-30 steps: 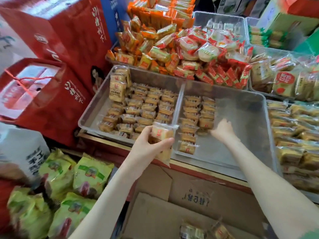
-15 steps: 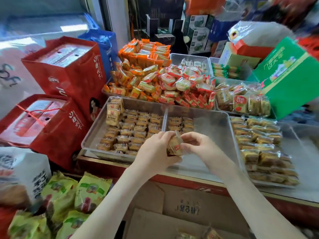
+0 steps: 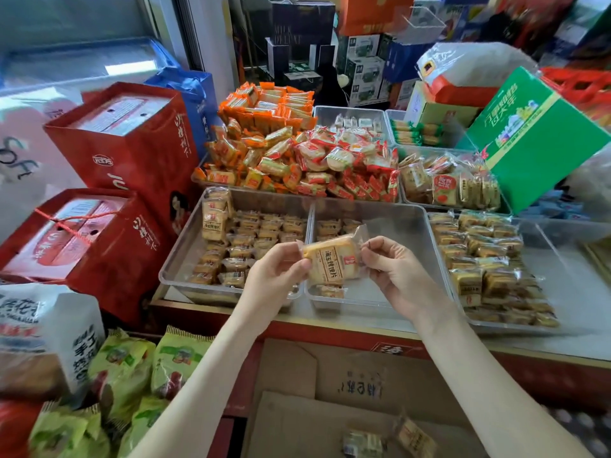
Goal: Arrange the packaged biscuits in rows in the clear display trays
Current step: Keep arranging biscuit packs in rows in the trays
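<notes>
**A:** How far along is the stocking?

**B:** The left tray (image 3: 185,241) looks nearly full: rows of packets cover its floor, and a few stand on end in the far left corner. The middle tray (image 3: 400,226) has only short rows against its left wall, and most of its floor is bare. The right tray (image 3: 562,259) is well filled, though loosely.

**A:** And the hands?

**B:** Both hold one biscuit packet (image 3: 330,259) in the air above the near-left part of the middle tray. The left hand (image 3: 274,276) pinches its left end in curled fingers. The right hand (image 3: 396,272) pinches the wrapper seal at the other end.

**A:** Is there room to set it down?

**B:** Plenty, I'd judge. Only the wall shared with the left tray sits close to the started rows. A few more packets lie in the cardboard box (image 3: 330,391) below the surface (image 3: 347,316), so there is more to place.
</notes>
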Action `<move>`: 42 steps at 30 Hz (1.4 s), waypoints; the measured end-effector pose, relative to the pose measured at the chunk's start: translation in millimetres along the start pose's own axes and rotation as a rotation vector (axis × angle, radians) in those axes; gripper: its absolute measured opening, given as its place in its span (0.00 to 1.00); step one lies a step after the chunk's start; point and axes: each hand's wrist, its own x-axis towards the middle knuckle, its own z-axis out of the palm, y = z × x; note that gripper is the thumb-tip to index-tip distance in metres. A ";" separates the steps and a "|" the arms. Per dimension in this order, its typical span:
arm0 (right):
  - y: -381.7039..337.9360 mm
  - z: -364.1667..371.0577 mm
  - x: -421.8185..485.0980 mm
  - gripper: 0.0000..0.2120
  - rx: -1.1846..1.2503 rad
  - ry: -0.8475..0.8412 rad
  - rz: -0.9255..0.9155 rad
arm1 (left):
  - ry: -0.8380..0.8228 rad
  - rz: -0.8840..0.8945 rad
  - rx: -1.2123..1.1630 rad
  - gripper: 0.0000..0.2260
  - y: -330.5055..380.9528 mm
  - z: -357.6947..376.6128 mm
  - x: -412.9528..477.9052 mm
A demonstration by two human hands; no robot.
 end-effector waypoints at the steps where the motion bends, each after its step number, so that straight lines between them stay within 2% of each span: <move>1: 0.5 -0.5 -0.5 0.05 0.012 -0.004 0.000 | 0.016 -0.005 -0.019 0.10 -0.7 1.1 -0.1; 5: 3.5 -3.9 -3.6 0.04 -0.004 -0.006 -0.021 | 0.055 -0.040 -0.107 0.04 -2.6 -0.3 3.5; 8: 6.3 -10.5 -4.9 0.08 -0.224 0.036 -0.170 | -0.012 -0.005 -0.091 0.07 -3.3 -2.4 4.1; 10: 5.6 -19.1 -5.5 0.11 -0.500 0.052 -0.331 | -0.015 0.123 0.058 0.11 -2.6 -3.9 2.4; 12: 2.9 -27.0 -5.9 0.12 -0.679 0.035 -0.487 | 0.004 0.365 0.323 0.15 -2.2 -7.2 1.3; 15: -1.4 -31.7 -6.3 0.08 -0.889 0.004 -0.860 | -0.008 0.828 0.686 0.11 -1.3 -13.2 2.1; 17: -2.9 -35.5 -5.3 0.05 -1.015 -0.054 -1.110 | -0.013 1.030 0.808 0.08 -1.6 -16.5 2.7; 19: -3.5 -40.7 -5.0 0.05 -1.074 -0.096 -1.219 | -0.049 1.125 0.883 0.10 -2.3 -17.8 1.4; 23: -0.8 -53.6 -5.8 0.07 -1.210 -0.168 -1.314 | -0.115 1.125 1.005 0.08 -2.3 -17.2 -3.0; 27: 4.4 -62.0 -6.2 0.06 -1.299 -0.192 -1.324 | -0.108 1.151 0.987 0.11 -8.1 -12.0 -4.3; 29: 9.4 -63.5 -5.3 0.06 -1.289 -0.190 -1.289 | -0.076 1.105 0.919 0.10 -14.2 -8.3 -3.0; 32: 18.6 -57.5 0.8 0.09 -1.189 -0.194 -1.140 | -0.027 0.932 0.687 0.07 -21.6 1.3 1.4; 34: 24.8 -50.0 7.0 0.18 -1.188 -0.147 -1.049 | -0.010 0.789 0.542 0.05 -24.4 9.5 4.8; 37: 32.0 -47.3 24.5 0.19 -1.197 -0.048 -0.937 | 0.013 0.615 0.478 0.03 -34.2 18.2 15.0; 39: 35.9 -53.6 40.4 0.15 -1.115 -0.075 -0.816 | 0.033 0.500 0.495 0.06 -48.3 20.4 25.7; 42: 35.8 -66.2 56.9 0.15 -0.935 -0.165 -0.417 | 0.013 0.300 0.538 0.06 -68.6 17.0 39.1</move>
